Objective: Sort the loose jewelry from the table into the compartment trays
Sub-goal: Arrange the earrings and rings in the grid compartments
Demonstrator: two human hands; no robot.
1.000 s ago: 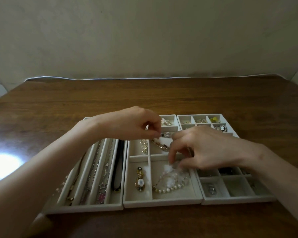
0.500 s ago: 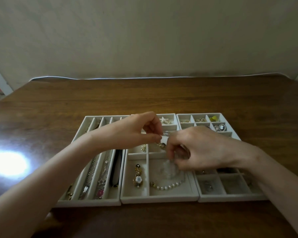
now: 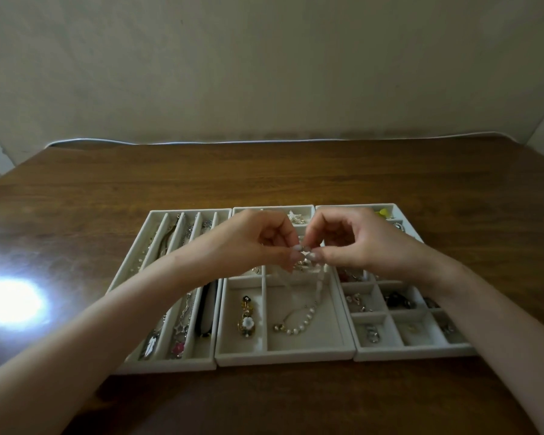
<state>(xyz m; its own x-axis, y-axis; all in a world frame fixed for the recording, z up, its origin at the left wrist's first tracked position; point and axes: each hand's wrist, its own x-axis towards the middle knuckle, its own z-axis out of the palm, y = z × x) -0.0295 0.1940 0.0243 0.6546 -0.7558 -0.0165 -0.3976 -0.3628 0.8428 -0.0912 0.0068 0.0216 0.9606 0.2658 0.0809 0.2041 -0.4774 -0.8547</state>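
**Both hands pinch a pale strand over the middle tray**

The left hand [image 3: 252,243] and right hand [image 3: 355,243] meet fingertip to fingertip above the far part of the middle tray [image 3: 283,356]. Each pinches one end of a pale beaded strand [image 3: 318,282] between thumb and forefinger. The strand droops in a blurred loop toward the tray's large near compartment; whether it touches the floor there cannot be told. A pearl bracelet [image 3: 299,323] lies in that compartment, and a gold flower piece [image 3: 248,321] lies in the narrow one to its left. The left tray [image 3: 170,365] holds chains in long slots. The right tray [image 3: 415,353] holds small pieces in square cells. All three sit side by side on the wooden table [image 3: 296,177].
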